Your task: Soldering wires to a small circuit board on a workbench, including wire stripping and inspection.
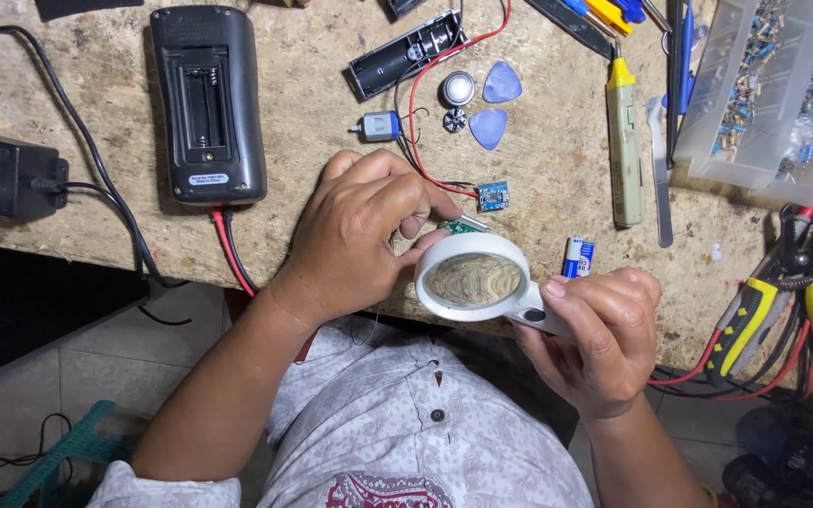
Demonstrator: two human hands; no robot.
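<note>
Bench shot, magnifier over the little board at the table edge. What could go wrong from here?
1. The small green board, pinched in the left hand at the table edge, might drop to the floor.
2. The red wire runs beside that hand; a snag could tug the blue board.

White round magnifier tilted above small green circuit board; both held.

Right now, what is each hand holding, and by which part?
Right hand grips the white magnifying glass by its handle. Left hand pinches a small green circuit board at one end; most of it is hidden.
</note>
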